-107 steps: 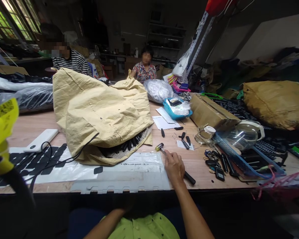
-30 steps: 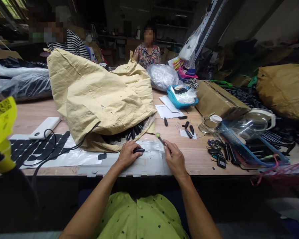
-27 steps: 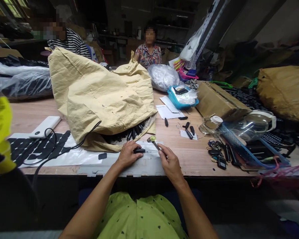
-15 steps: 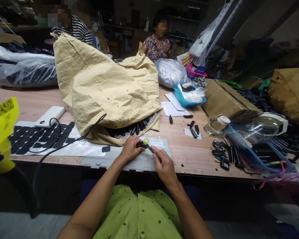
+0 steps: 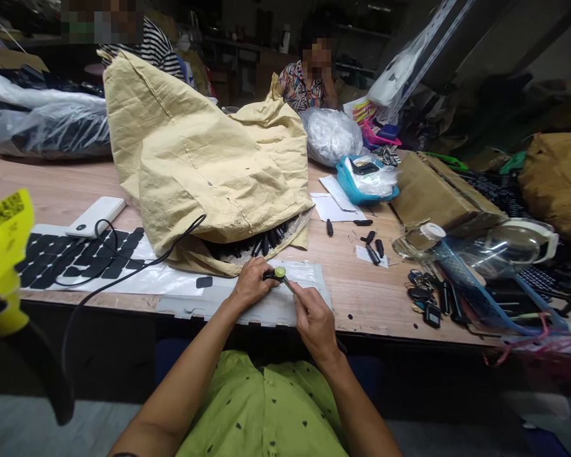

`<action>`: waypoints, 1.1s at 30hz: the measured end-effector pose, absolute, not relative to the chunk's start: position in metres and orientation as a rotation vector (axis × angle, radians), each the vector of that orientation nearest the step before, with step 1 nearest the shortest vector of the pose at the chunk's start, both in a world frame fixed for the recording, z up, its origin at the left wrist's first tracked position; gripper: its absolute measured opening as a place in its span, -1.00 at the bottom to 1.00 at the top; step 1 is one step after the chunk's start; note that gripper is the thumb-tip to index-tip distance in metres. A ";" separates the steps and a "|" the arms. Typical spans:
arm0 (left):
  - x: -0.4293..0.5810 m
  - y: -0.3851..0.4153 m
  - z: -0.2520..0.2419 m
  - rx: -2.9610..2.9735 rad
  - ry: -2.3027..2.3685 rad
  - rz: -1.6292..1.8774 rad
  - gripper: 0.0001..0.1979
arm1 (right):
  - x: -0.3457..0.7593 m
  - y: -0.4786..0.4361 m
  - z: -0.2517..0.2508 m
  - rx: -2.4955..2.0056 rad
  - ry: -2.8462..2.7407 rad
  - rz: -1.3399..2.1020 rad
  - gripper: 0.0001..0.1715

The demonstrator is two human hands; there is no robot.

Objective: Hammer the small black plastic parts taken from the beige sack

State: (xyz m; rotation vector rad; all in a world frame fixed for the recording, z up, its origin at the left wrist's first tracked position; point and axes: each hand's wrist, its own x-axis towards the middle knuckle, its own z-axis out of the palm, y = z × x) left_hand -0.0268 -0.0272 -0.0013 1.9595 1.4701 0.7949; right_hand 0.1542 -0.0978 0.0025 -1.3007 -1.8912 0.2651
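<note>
My left hand (image 5: 253, 284) is closed on a small black part (image 5: 269, 275) above the grey sheet (image 5: 228, 303) at the table's front edge. In my right hand (image 5: 314, 315) is a thin dark tool (image 5: 288, 285), pinched between the fingers and pointing up toward the left hand. A round yellow-green piece (image 5: 280, 272) shows between the two hands, at the tool's far end. Just beyond them, black parts (image 5: 267, 241) lie in the mouth of a large beige sack (image 5: 209, 171).
Left are a sheet of black stickers (image 5: 88, 254), a white power bank (image 5: 96, 216) and a black cable (image 5: 95, 291). Right are loose black pieces (image 5: 372, 252), a blue basket (image 5: 368, 181), key fobs (image 5: 431, 314) and a cardboard box (image 5: 445, 190). Two people sit behind.
Both hands keep their hold with hardly any movement. The view has shifted slightly, and the person at the back centre has a hand raised nearer the face.
</note>
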 end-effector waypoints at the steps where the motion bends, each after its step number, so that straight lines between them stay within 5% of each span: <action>1: -0.027 -0.027 -0.002 1.958 1.471 0.812 -0.90 | 0.155 -0.098 0.004 -1.298 -1.872 0.265 -0.55; 10: -0.026 -0.028 -0.005 1.958 1.467 0.852 -0.91 | 0.169 -0.097 -0.002 -1.394 -1.858 0.203 -0.57; 17: -0.028 -0.027 -0.007 2.055 1.478 0.823 -0.97 | 0.208 -0.063 -0.015 -1.713 -1.772 -0.241 -0.62; 25: -0.026 -0.060 0.004 2.190 1.297 0.936 -0.79 | 0.212 -0.058 -0.025 -1.802 -1.793 -0.385 -0.63; 30: -0.018 -0.127 -0.008 2.231 0.738 0.540 -0.72 | 0.211 -0.060 -0.023 -1.826 -1.826 -0.392 -0.63; 33: -0.017 -0.142 -0.041 2.034 0.914 0.251 -0.75 | 0.211 -0.060 -0.024 -1.835 -1.833 -0.400 -0.63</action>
